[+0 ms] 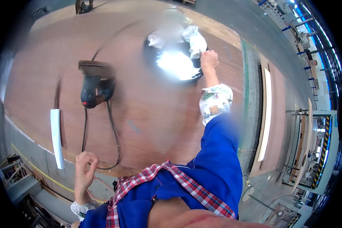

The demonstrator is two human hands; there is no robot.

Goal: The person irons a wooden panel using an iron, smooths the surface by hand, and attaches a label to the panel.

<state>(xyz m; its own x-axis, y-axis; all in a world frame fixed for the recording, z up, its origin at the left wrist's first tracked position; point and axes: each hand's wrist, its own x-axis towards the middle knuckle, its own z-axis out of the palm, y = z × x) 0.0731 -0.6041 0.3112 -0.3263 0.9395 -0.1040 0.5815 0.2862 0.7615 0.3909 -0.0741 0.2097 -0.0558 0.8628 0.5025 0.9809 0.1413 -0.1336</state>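
Note:
My right hand (209, 62) is closed on a crumpled white cloth (197, 41) at the rim of a round black basin (198, 76). Bright glare covers much of the basin, and a blur hides its far side. My left hand (86, 163) is low at the board's near edge, its fingers curled where a black cord (118, 146) loops into it. That cord runs up to a dark corded tool (93, 91) with a red button and a flat plate, shaped like an electric iron. The tool stands on a large brown wooden board (140, 133).
A white strip (57, 138) overhangs the board's left edge. Another dark tool (83, 7) stands at the far edge. To the right, past a gap of floor, lie stacked panels (273, 114) with a pale strip. A striped machine frame (325, 152) stands farther right.

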